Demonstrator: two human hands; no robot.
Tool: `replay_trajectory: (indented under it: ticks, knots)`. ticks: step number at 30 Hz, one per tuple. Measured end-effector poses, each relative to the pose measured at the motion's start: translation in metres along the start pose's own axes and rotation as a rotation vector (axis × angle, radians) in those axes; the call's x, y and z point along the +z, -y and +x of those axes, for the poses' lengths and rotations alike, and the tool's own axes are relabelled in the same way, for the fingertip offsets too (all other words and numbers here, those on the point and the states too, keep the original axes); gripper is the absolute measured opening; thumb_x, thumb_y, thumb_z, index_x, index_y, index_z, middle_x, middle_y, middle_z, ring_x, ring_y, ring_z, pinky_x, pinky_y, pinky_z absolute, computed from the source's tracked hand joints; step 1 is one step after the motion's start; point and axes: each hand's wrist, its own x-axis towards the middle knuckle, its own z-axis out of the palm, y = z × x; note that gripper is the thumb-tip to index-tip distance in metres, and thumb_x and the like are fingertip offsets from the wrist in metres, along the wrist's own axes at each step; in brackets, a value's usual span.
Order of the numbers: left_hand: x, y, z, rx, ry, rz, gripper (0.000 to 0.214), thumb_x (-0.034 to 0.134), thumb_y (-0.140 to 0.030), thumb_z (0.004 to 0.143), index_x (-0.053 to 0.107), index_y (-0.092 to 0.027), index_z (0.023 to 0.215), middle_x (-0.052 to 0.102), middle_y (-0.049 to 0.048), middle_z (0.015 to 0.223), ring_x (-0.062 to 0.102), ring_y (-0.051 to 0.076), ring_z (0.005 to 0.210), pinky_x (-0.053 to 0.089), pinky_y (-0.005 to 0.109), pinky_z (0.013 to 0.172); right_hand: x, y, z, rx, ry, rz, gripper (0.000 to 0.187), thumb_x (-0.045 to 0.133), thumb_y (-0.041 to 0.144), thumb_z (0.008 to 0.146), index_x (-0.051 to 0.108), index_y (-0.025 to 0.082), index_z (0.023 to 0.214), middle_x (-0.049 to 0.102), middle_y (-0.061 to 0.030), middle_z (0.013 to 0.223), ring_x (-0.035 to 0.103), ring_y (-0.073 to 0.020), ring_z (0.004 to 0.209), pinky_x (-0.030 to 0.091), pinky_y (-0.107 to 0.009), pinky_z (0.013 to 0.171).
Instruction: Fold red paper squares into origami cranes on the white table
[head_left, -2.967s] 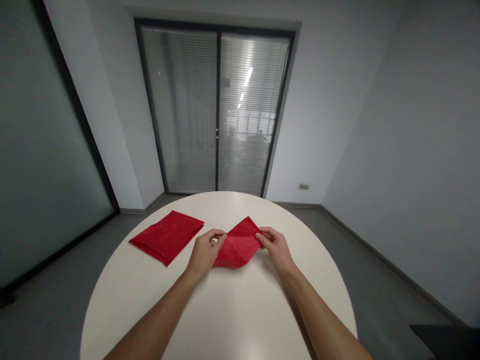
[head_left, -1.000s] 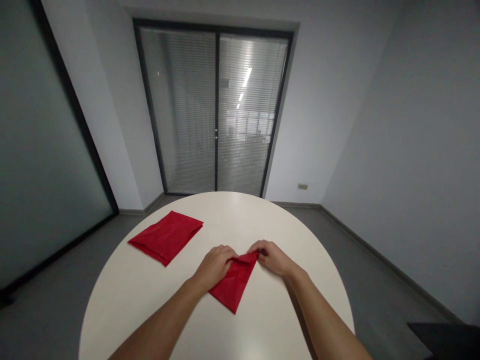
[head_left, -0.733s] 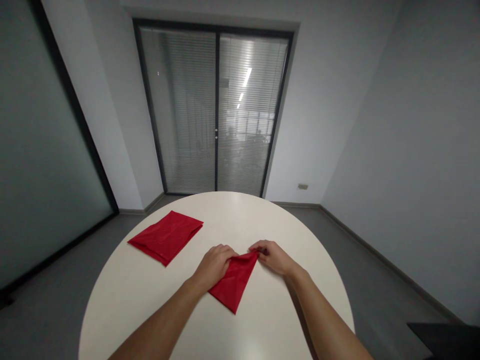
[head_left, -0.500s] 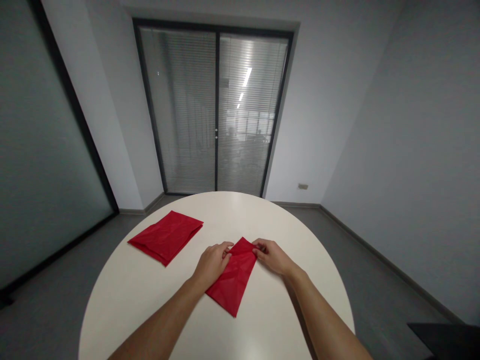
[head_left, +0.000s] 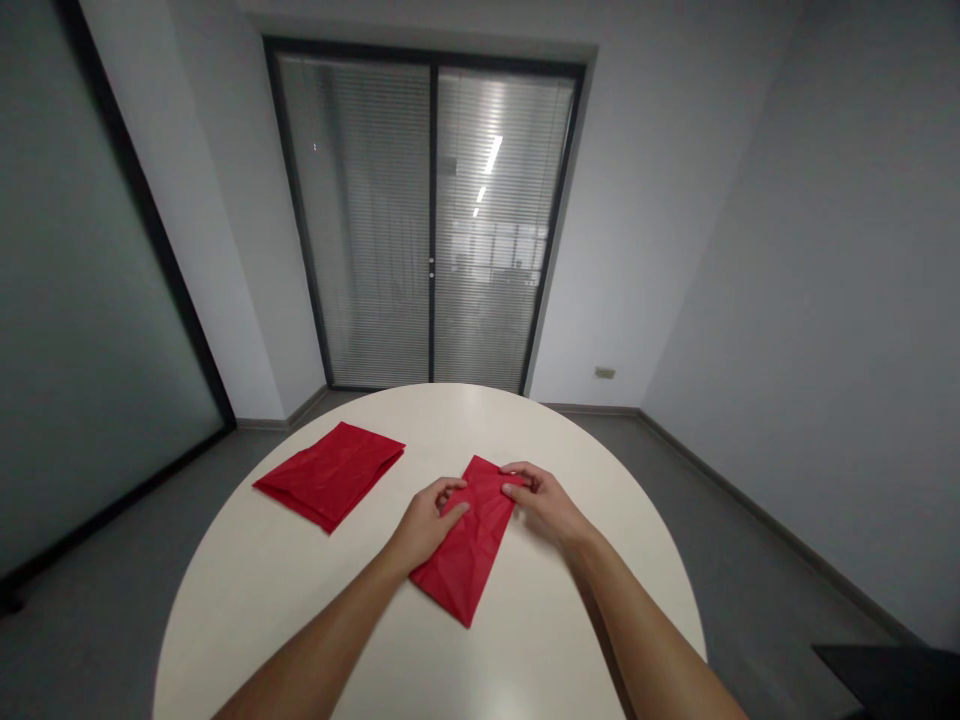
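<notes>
Between my hands is a creased sheet of red paper, folded, its near point resting on the table and its far end tipped up a little. My left hand grips its left edge, thumb on top and fingers curled at the side. At the upper right corner, my right hand pinches the paper between thumb and fingers. A second folded red sheet lies on the table to the left, apart from both hands.
Everything rests on a round cream table. Beyond it stands a glass door with blinds in a dark frame. A frosted glass panel is on the left, and a black object juts in at the lower right.
The far end of the red paper has come up and farther from me. My right hand has moved up slightly with the corner; my left thumb now lies farther over the paper.
</notes>
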Motion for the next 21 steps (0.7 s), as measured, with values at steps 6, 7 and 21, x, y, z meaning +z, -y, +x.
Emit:
replay_trajectory:
  ticks: [6, 7, 21]
  knots:
    - [-0.001, 0.001, 0.003, -0.046, -0.017, -0.066, 0.035, 0.067, -0.028, 0.078, 0.071, -0.017, 0.111, 0.073, 0.0056, 0.098, 0.065, 0.019, 0.086, 0.052, 0.032, 0.084, -0.004, -0.006, 0.000, 0.056, -0.034, 0.066, 0.051, 0.085, 0.052, 0.070, 0.071, 0.018, 0.105, 0.072, -0.0030, 0.079, 0.062, -0.0163, 0.068, 0.045, -0.030, 0.065]
    - [-0.001, 0.002, 0.004, -0.054, -0.020, -0.084, 0.035, 0.067, -0.028, 0.078, 0.072, -0.017, 0.111, 0.073, 0.0056, 0.097, 0.065, 0.019, 0.084, 0.052, 0.032, 0.082, -0.005, -0.008, 0.001, 0.052, -0.042, 0.071, 0.050, 0.085, 0.052, 0.069, 0.071, 0.018, 0.104, 0.072, -0.0032, 0.080, 0.062, -0.0164, 0.069, 0.045, -0.030, 0.066]
    - [-0.009, 0.014, 0.006, -0.140, -0.273, 0.060, 0.026, 0.058, -0.030, 0.093, 0.074, -0.016, 0.107, 0.077, 0.0126, 0.113, 0.074, 0.024, 0.099, 0.055, 0.035, 0.092, 0.026, 0.032, -0.022, -0.328, 0.203, -0.652, 0.042, 0.083, 0.046, 0.077, 0.072, 0.026, 0.113, 0.068, -0.0098, 0.119, 0.058, -0.0294, 0.115, 0.042, -0.044, 0.104]
